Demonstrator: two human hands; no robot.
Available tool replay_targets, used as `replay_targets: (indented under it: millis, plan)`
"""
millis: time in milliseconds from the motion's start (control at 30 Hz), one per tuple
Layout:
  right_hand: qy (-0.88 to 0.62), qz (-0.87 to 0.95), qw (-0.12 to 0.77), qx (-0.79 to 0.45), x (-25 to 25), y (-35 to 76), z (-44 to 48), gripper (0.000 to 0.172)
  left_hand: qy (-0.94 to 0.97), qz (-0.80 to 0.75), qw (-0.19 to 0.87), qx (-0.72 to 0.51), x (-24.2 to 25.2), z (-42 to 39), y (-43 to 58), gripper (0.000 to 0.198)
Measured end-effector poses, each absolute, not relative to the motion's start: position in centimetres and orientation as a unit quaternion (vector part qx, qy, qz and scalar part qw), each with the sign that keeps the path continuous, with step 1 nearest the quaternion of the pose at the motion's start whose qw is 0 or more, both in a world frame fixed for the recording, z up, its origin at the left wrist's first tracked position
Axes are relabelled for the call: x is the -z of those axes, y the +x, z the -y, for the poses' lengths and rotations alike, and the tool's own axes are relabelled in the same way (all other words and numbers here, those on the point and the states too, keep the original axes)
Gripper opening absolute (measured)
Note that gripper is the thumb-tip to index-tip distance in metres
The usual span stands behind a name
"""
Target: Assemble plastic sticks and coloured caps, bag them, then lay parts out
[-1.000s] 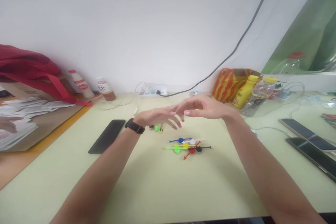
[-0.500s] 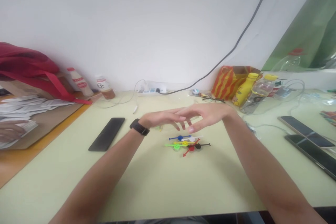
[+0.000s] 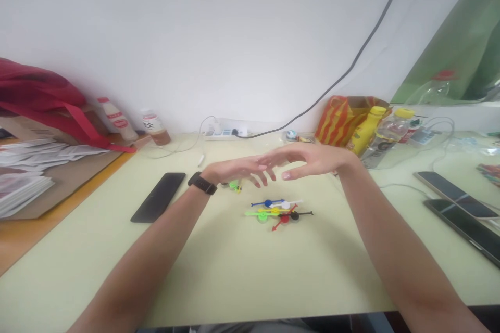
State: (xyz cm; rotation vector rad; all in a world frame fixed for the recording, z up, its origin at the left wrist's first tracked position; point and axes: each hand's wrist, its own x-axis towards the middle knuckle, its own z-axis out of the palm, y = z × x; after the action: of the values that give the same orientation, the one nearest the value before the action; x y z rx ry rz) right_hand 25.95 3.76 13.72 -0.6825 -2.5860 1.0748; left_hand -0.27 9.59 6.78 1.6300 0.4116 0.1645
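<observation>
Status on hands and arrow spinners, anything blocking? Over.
Left hand, right hand: open, nothing visibly held. Six coloured arrow spinners clustered on table. Left hand partly hides small pieces beyond.

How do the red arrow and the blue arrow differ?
The red arrow lies slanted in view; the blue arrow lies nearly level. The red arrow is nearer the wearer, the blue arrow farther. Both have a round hub partway along a thin shaft.

Arrows [image 3: 275,211] in blue, white, yellow, green, red, black; under them, pale-green table [image 3: 242,276]; behind them, rightward, red-and-yellow striped bag [image 3: 331,122].
</observation>
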Motion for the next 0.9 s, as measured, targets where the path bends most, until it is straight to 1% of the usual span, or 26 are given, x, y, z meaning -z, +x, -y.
replay_targets:
  millis: [133,267,300,400,500,567,633,733,767,833,900]
  plan:
    - [-0.214,0.901,0.106,-0.361,-13.6,25.4,-4.2,0.046,0.722,-0.172,0.666,-0.068,-6.9,-9.5,-0.2,0.064]
    - [-0.207,0.901,0.072,-0.374,-13.1,24.0,-4.0,0.042,0.735,-0.155,0.659,-0.05,-7.0,-9.0,0.5,0.063]
    - [-0.208,0.897,0.07,-0.383,-12.9,23.8,-3.9,0.044,0.737,-0.153,0.657,-0.045,-7.1,-8.8,0.6,0.063]
    - [-0.218,0.881,0.08,-0.411,-12.4,23.7,-3.7,0.056,0.743,-0.161,0.649,-0.039,-7.6,-8.5,0.5,0.065]
    - [-0.237,0.86,0.093,-0.441,-12.1,24.5,-3.9,0.064,0.768,-0.196,0.606,-0.069,-8.7,-8.8,-0.7,0.064]
    - [-0.258,0.84,0.102,-0.467,-12.0,25.1,-4.3,0.069,0.793,-0.234,0.549,-0.122,-9.7,-9.1,-1.7,0.06]
    - [-0.295,0.804,0.123,-0.501,-11.7,25.6,-4.8,0.068,0.81,-0.275,0.468,-0.22,-10.6,-9.4,-2.5,0.056]
    - [-0.34,0.716,0.192,-0.578,-10.9,25.8,-5.8,0.059,0.833,-0.33,0.277,-0.346,-11.3,-9.1,-2.3,0.058]
    - [-0.342,0.684,0.218,-0.607,-10.5,25.8,-6.2,0.058,0.844,-0.334,0.207,-0.366,-11.2,-8.8,-1.9,0.061]
    - [-0.338,0.626,0.257,-0.654,-9.8,25.5,-6.8,0.059,0.871,-0.315,0.09,-0.365,-10.8,-8.1,-0.7,0.067]
    - [-0.335,0.584,0.273,-0.687,-9.2,25.1,-7.3,0.062,0.899,-0.284,0.014,-0.333,-9.9,-7.4,0.5,0.077]
